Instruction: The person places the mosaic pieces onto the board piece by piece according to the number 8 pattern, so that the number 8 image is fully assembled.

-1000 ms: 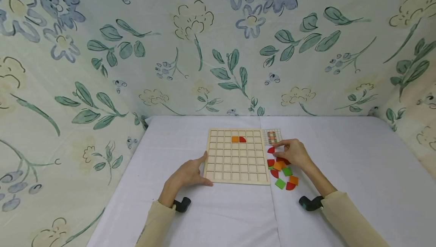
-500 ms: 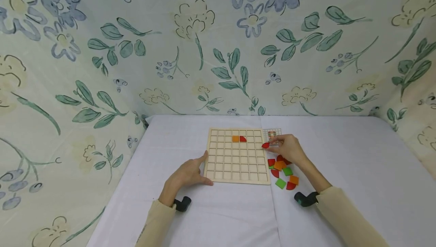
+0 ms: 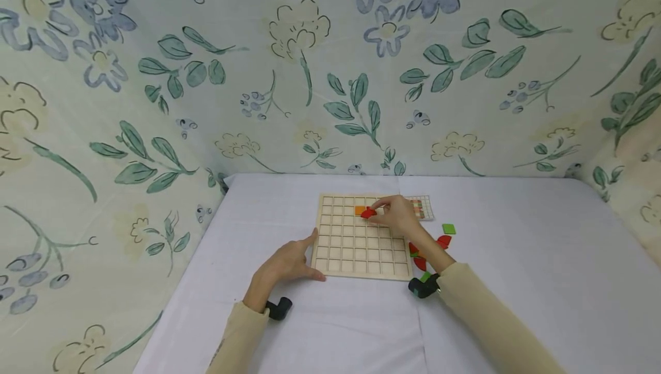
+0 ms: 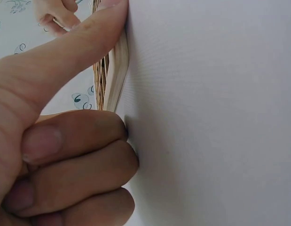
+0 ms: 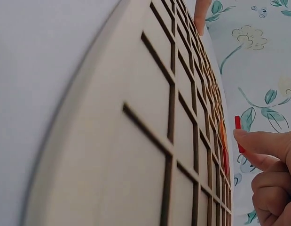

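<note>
The wooden grid board [image 3: 351, 248] lies flat, its lower-left corner held between thumb and forefinger of my left hand [image 3: 286, 262]. In the left wrist view that hand [image 4: 74, 155] has its thumb against the board's edge [image 4: 118, 70] and its other fingers curled. Over the board's upper rows my right hand [image 3: 397, 216] pinches a red piece [image 3: 368, 214] with a curved edge. The right wrist view shows this red piece [image 5: 238, 123] raised above the grid between thumb and finger. An orange square [image 3: 359, 210] and another red piece [image 5: 225, 160] sit in neighbouring cells.
Right of the board lie a green square [image 3: 449, 229] and several red and green pieces, partly hidden by my right forearm. A printed pattern card [image 3: 424, 209] touches the board's upper right side. A floral cloth [image 3: 310, 133] hangs behind the white-covered table [image 3: 542, 259].
My right hand has picked up a red piece beside the board and carried it left over the upper cells, uncovering a green square at the right. My left hand has stayed at the corner.
</note>
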Demonstrator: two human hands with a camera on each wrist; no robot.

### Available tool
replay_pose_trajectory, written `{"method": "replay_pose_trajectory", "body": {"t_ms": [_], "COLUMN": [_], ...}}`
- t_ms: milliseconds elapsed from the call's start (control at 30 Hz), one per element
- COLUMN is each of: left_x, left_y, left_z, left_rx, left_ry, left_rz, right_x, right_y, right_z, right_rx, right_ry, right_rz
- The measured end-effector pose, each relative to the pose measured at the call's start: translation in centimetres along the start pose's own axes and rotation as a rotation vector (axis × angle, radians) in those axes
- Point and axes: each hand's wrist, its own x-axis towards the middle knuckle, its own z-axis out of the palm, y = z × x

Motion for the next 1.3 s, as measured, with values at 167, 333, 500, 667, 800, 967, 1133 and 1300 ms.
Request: {"method": "replay_pose_trajectory", "body": {"t_ms": [167, 333, 500, 667, 800, 967, 1133, 1300], "left_x": [-0.1, -0.1, 0.0, 0.0, 0.0, 0.0, 0.0, -0.1], "left_y": [0.0, 0.1, 0.0, 0.0, 0.1, 0.1, 0.1, 0.3], "left_z": [0.0, -0.1, -0.1, 0.0, -0.1, -0.1, -0.1, -0.1], "left_rx": [-0.006, -0.005, -0.006, -0.009, -0.007, -0.006, -0.010, -0.009], "left_ry": [-0.002, -0.004, -0.006, -0.005, -0.003, -0.003, -0.004, -0.009], "left_rz": [0.005, 0.005, 0.004, -0.002, -0.007, -0.006, -0.002, -0.007], "right_x": [1.2, 2.0, 2.5, 2.6, 2.7, 2.7, 2.7, 2.7], "right_y": [-0.8, -1.3, -1.3, -1.4, -1.5, -1.5, -1.4, -1.3], "right_z": [1.6, 2.7, 3.2, 3.2, 3.3, 3.4, 3.6, 3.6], "right_rx": [0.042, 0.058, 0.058, 0.074, 0.067, 0.094, 0.109, 0.109], "right_ry": [-0.013, -0.008, -0.013, -0.020, -0.022, -0.023, -0.017, -0.016], "right_rz": [-0.019, 0.004, 0.026, 0.026, 0.026, 0.014, -0.009, -0.020]}}
